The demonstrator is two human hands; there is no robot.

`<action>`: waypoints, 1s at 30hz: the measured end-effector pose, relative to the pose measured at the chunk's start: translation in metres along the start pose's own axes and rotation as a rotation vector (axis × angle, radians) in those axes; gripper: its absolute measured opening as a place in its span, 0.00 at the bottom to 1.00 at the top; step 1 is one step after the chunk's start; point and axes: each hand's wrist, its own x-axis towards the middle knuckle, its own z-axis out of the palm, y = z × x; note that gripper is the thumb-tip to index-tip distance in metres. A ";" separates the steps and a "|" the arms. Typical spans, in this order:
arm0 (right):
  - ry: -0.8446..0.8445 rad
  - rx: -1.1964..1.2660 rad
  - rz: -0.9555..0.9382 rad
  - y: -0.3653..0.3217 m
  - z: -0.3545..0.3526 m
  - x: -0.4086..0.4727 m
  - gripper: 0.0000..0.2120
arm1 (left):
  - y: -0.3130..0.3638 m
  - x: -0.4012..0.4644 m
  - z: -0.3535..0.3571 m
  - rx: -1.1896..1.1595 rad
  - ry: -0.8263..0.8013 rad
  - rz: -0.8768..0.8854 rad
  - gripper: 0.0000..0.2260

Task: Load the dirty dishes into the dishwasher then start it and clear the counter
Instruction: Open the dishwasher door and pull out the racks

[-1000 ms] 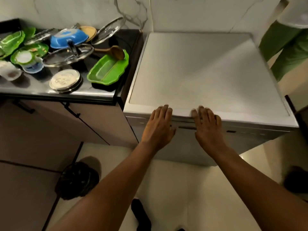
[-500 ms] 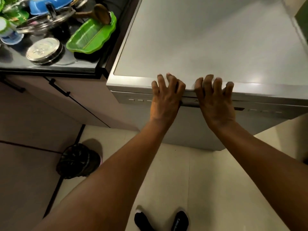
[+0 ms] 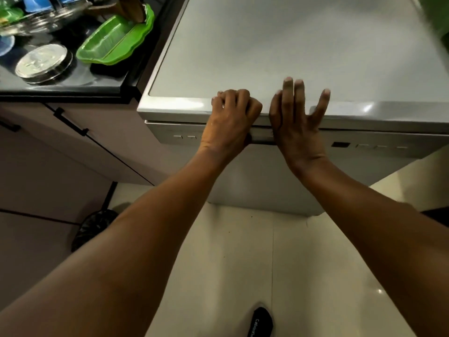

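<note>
White dishwasher door [image 3: 262, 176] is shut: your left hand [image 3: 229, 120] curls over its top lip, right hand [image 3: 297, 125] rests flat with fingers [image 3: 289, 93] spread, gripping nothing. Pulling one-handed, you may slip off.

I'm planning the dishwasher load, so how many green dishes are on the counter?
2 visible: a green tray by the counter's right end, beside the dishwasher, and part of another green dish at the far left; more may be out of frame.

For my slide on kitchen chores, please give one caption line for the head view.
Left hand curled and right hand open at the closed dishwasher front edge, dirty dishes waiting on the counter.
</note>
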 end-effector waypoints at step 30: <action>-0.696 0.764 0.282 -0.117 -0.206 -0.363 0.20 | 0.133 -0.385 -0.028 -0.733 -0.473 -0.096 0.12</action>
